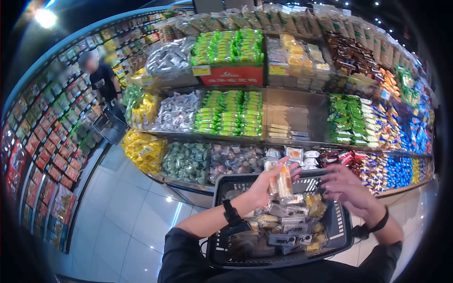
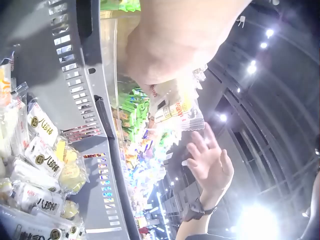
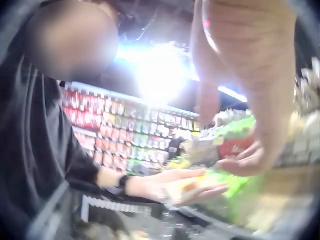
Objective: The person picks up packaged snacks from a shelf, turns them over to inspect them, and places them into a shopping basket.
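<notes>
Palm up over the basket's far side, my left hand (image 1: 260,188) carries a few clear-wrapped snack packets (image 1: 284,183) lying across its palm. In the right wrist view, the fingers of this left hand (image 3: 175,187) look straight beneath a packet. To the right, my right hand (image 1: 348,188) hovers at the basket's right side with loosely bent fingers and holds nothing. Its fingers are spread in the left wrist view. The dark grey shopping basket (image 1: 348,236) contains many small packets (image 1: 292,220), white with black lettering, and some yellowish ones.
Tiered display shelves of wrapped snacks stand just beyond the basket, with green packs (image 1: 229,113) in the middle and a bin with a few slim packs (image 1: 279,129) beside them. At left, a person (image 1: 104,81) stands near another basket (image 1: 109,126) by a wall of hanging packages.
</notes>
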`<state>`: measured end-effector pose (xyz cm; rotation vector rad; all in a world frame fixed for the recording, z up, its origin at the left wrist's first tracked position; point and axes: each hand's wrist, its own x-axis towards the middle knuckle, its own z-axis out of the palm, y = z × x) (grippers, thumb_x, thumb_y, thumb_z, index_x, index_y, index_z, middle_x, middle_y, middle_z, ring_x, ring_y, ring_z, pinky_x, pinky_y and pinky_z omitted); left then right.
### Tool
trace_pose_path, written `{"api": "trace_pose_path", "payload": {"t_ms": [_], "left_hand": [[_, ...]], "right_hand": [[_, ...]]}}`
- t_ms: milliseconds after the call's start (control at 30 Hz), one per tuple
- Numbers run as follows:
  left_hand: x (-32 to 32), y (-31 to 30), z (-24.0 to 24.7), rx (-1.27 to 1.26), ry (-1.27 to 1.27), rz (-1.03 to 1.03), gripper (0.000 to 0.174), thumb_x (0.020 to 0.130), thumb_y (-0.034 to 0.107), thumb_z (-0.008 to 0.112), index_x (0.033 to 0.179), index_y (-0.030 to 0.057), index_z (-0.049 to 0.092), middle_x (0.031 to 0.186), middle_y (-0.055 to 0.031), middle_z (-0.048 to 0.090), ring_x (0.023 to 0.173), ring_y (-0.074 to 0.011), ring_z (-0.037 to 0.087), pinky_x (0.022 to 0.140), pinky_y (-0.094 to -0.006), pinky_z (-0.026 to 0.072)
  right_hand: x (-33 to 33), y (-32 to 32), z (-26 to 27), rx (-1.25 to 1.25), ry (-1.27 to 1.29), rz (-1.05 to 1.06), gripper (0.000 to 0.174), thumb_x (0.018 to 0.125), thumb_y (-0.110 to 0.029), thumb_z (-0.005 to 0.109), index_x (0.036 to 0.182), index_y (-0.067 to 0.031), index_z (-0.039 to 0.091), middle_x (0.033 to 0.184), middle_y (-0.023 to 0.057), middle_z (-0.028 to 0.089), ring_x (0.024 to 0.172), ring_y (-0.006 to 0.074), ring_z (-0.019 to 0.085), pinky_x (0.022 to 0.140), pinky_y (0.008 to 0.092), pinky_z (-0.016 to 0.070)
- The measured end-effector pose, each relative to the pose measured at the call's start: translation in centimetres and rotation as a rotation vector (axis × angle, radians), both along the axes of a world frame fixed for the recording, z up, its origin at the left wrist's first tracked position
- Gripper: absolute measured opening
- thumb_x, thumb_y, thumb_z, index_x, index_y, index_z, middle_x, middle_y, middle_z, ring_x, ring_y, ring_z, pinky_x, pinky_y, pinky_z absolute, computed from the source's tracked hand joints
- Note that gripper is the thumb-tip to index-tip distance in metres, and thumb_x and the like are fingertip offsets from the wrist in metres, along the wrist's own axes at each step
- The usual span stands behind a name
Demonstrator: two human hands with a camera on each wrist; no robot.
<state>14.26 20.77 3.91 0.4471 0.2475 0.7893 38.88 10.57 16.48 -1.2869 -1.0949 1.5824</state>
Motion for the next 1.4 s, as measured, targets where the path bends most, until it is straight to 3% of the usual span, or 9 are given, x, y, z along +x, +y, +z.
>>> {"api": "trace_pose_path", "payload": {"t_ms": [133, 267, 433, 600, 733, 800, 900, 1067, 1400], "left_hand": [[0.0, 0.1, -0.1, 0.055, -0.011, -0.027, 0.057, 0.108, 0.030, 0.047, 0.157, 0.0095, 0.027, 0.155, -0.0134, 0.044, 0.141, -0.0263, 0.046, 0.120, -0.0411, 0.0381], [0.3, 0.1, -1.4, 0.133, 0.049, 0.019, 0.060, 0.104, 0.023, 0.056, 0.157, 0.0070, 0.031, 0.157, -0.0126, 0.042, 0.144, -0.0250, 0.043, 0.119, -0.0409, 0.0386], [0.9, 0.0, -2.9, 0.101, 0.138, 0.054, 0.056, 0.104, 0.021, 0.058, 0.154, 0.0072, 0.036, 0.155, -0.0118, 0.044, 0.142, -0.0224, 0.045, 0.116, -0.0380, 0.0416], [1.1, 0.4, -2.0, 0.015, 0.226, 0.007, 0.051, 0.102, 0.019, 0.063, 0.148, 0.0066, 0.047, 0.136, -0.0090, 0.062, 0.121, -0.0187, 0.063, 0.101, -0.0336, 0.0550], [1.2, 0.2, -1.9, -0.050, 0.347, 0.145, 0.028, 0.097, 0.023, 0.071, 0.121, 0.0107, 0.063, 0.107, -0.0011, 0.070, 0.088, -0.0109, 0.068, 0.072, -0.0265, 0.0586], [0.9, 0.1, 0.1, -0.082, 0.443, 0.179, 0.022, 0.095, 0.018, 0.073, 0.111, 0.0085, 0.063, 0.107, -0.0053, 0.071, 0.094, -0.0159, 0.071, 0.078, -0.0315, 0.0610], [0.8, 0.0, -0.4, -0.016, 0.494, 0.224, 0.022, 0.095, 0.017, 0.072, 0.113, 0.0087, 0.062, 0.104, -0.0035, 0.070, 0.092, -0.0135, 0.070, 0.080, -0.0298, 0.0605], [0.4, 0.0, -0.3, -0.032, 0.633, 0.222, 0.024, 0.094, 0.024, 0.075, 0.110, 0.0124, 0.061, 0.099, -0.0008, 0.067, 0.074, -0.0116, 0.064, 0.061, -0.0256, 0.0538], [-0.1, 0.2, -0.5, -0.030, 0.532, 0.189, 0.027, 0.098, 0.029, 0.067, 0.112, 0.0066, 0.063, 0.101, -0.0023, 0.066, 0.082, -0.0095, 0.057, 0.061, -0.0260, 0.0445]], "right_hand": [[-3.1, 2.1, -5.5, -0.276, 0.340, -0.070, 0.050, 0.092, -0.006, 0.070, 0.134, -0.0113, 0.044, 0.119, 0.0087, 0.060, 0.117, 0.0235, 0.059, 0.099, 0.0496, 0.0477], [-5.0, 4.0, -9.5, -0.289, 0.238, 0.174, 0.045, 0.097, -0.011, 0.066, 0.135, -0.0017, 0.044, 0.124, 0.0098, 0.060, 0.109, 0.0207, 0.065, 0.087, 0.0413, 0.0603], [-4.5, 4.7, -11.9, -0.324, 0.195, 0.265, 0.038, 0.096, -0.010, 0.068, 0.130, -0.0007, 0.054, 0.114, 0.0087, 0.067, 0.102, 0.0185, 0.067, 0.083, 0.0339, 0.0594], [-3.5, 5.1, -11.6, -0.214, 0.107, 0.100, 0.035, 0.094, -0.008, 0.071, 0.126, -0.0021, 0.057, 0.109, 0.0059, 0.066, 0.090, 0.0142, 0.067, 0.075, 0.0299, 0.0571], [-2.7, 4.7, -10.3, -0.141, 0.101, 0.052, 0.031, 0.093, -0.011, 0.073, 0.120, -0.0052, 0.059, 0.105, 0.0035, 0.065, 0.090, 0.0121, 0.065, 0.066, 0.0281, 0.0555], [-2.3, 4.9, -10.5, -0.089, 0.119, 0.062, 0.025, 0.093, -0.013, 0.073, 0.114, -0.0071, 0.060, 0.105, 0.0030, 0.064, 0.090, 0.0106, 0.063, 0.066, 0.0268, 0.0551], [-2.1, 4.7, -9.6, -0.096, 0.095, 0.095, 0.020, 0.094, -0.017, 0.074, 0.100, -0.0085, 0.058, 0.090, -0.0010, 0.063, 0.078, 0.0062, 0.060, 0.060, 0.0227, 0.0504], [-1.8, 4.7, -10.7, 0.028, 0.027, 0.145, 0.022, 0.093, -0.019, 0.076, 0.096, -0.0095, 0.057, 0.083, -0.0036, 0.062, 0.068, 0.0026, 0.056, 0.055, 0.0205, 0.0446], [-1.4, 4.9, -10.4, 0.046, 0.083, 0.123, 0.021, 0.092, -0.018, 0.077, 0.096, -0.0094, 0.059, 0.083, -0.0052, 0.061, 0.071, 0.0016, 0.055, 0.058, 0.0208, 0.0433]]}}
